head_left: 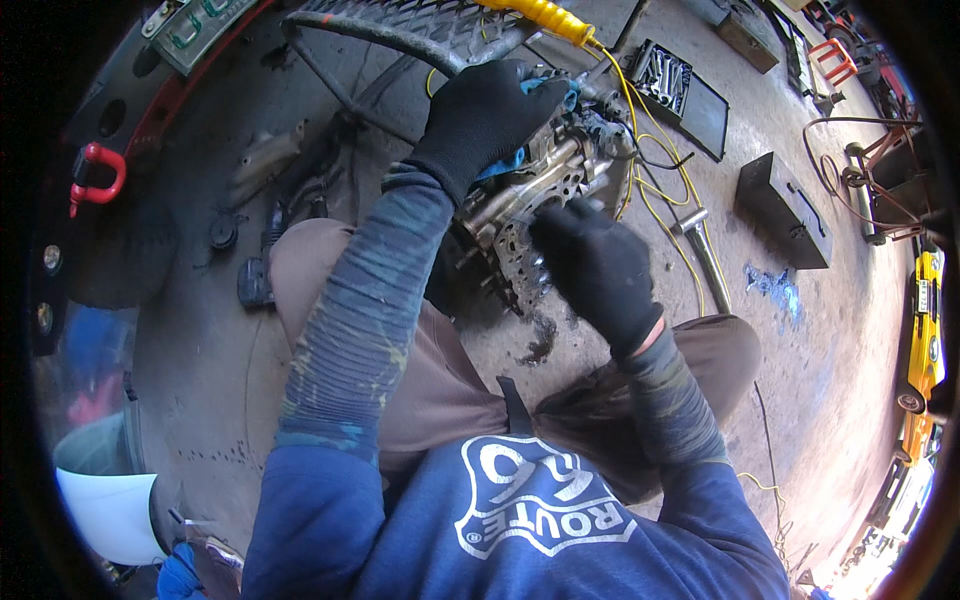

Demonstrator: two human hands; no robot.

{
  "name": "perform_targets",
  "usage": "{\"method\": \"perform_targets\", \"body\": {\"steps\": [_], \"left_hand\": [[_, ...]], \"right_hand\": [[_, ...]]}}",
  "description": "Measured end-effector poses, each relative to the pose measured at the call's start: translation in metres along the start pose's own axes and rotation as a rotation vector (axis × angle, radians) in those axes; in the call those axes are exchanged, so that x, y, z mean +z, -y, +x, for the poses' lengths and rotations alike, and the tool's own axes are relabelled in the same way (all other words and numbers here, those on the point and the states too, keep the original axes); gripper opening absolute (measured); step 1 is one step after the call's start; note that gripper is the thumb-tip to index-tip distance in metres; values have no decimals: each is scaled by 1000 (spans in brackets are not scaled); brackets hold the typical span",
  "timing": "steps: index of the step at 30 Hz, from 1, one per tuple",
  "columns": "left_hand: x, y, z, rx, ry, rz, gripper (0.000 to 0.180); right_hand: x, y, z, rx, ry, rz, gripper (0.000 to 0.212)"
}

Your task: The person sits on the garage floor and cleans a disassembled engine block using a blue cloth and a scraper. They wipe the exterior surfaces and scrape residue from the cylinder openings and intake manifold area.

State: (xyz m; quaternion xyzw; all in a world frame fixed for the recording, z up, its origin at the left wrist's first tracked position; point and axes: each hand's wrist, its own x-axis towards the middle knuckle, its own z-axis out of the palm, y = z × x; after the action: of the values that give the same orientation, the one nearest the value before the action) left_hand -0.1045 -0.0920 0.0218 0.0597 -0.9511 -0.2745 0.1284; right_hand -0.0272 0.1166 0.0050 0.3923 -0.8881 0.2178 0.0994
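A metal engine part [522, 262] with a perforated face, looking like a cylinder head, sits on the floor between my knees. My left hand [478, 125], in a black knit glove, lies across its far left side. A blue rag [503, 165] is bunched under that hand and pokes out by the fingers and the palm. My right hand [603, 272], gloved in black too, is curled closed against the right side of the part. Its fingertips face away, so whatever they grip is hidden.
A yellow-handled lamp [550, 20] and its yellow cord lie beyond the part. To the right are a case of wrenches [662, 78], a long-handled tool [709, 262] and a dark metal box [785, 210]. A metal mesh frame [385, 38] stands far left, a red shackle [98, 180] further left.
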Motion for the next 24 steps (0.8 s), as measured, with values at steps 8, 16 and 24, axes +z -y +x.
{"method": "perform_targets", "body": {"steps": [8, 16, 24], "left_hand": [[-3, 0, 0, 2, 43, 10, 75], [2, 2, 1, -18, 5, 5, 69], [6, 5, 1, -17, -1, 8, 67]], "right_hand": [[-3, 3, 2, -20, 18, 95, 5], [-4, 9, 2, -156, 145, 130, 4], [5, 6, -4, -42, 107, 123, 8]]}}
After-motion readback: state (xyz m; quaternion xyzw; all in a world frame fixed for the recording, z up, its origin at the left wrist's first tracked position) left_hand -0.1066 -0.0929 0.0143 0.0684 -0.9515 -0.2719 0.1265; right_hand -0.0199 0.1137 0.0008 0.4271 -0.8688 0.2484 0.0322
